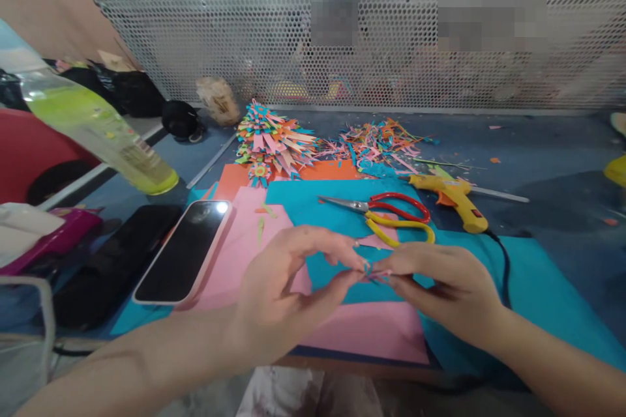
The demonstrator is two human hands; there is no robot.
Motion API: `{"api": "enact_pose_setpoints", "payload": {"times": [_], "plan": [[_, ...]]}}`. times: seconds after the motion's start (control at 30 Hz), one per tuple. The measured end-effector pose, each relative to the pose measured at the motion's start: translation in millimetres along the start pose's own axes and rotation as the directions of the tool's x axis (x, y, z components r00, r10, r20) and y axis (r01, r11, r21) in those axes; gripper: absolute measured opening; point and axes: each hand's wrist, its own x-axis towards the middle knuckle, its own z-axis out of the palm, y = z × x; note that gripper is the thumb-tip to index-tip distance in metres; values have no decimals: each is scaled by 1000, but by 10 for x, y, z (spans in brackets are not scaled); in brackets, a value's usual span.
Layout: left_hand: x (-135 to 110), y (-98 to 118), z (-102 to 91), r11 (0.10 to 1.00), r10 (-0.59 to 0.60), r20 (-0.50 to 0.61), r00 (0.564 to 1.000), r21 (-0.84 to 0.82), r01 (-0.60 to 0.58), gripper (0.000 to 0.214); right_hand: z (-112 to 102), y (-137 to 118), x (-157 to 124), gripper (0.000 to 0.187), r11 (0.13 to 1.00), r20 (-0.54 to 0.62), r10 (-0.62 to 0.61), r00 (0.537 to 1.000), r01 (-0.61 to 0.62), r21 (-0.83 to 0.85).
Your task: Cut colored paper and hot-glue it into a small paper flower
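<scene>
My left hand (pixel 298 280) and my right hand (pixel 443 280) meet at their fingertips above the coloured sheets. Both pinch a small pink and blue paper piece (pixel 375 275), whose exact shape is mostly hidden by the fingers. Just beyond it lie scissors (pixel 368 206) with one red and one yellow handle loop, blades pointing left. Blue paper (pixel 332 280) and pink paper (pixel 362 332) are spread beneath my hands. A yellow glue gun (pixel 457 197) rests behind my right hand, its tip toward the left.
A phone (pixel 188 251) lies left of my hands. Behind are a paper-strip cone (pixel 271 137), a small paper flower (pixel 259 173) and a heap of paper scraps (pixel 379 142). A green drink bottle (pixel 98 124) stands at left; a perforated metal panel (pixel 254 13) borders the back.
</scene>
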Motion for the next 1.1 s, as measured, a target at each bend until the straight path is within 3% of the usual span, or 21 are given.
{"api": "enact_pose_setpoints", "payload": {"times": [0.1, 0.23, 0.43, 0.67, 1.1], "plan": [[-19, 19, -27, 996, 75, 58, 996, 49, -78, 32, -42, -10, 13, 20, 996, 7, -93, 996, 93, 10], [-24, 38, -52, 977, 214, 116, 970, -23, -213, 52, -71, -23, -3, 21, 990, -5, -139, 990, 139, 9], [-16, 108, -51, 984, 176, 152, 973, -16, -175, 46, -58, 5, -43, 25, 985, -1, -164, 986, 164, 55], [18, 126, -49, 965, 228, 220, 948, 77, -250, 39, -62, 1, -29, 25, 984, -1, -168, 986, 168, 57], [16, 128, -39, 965, 224, 193, 955, 92, -245, 36, -72, -22, -13, 23, 988, -20, -156, 988, 156, 18]]}}
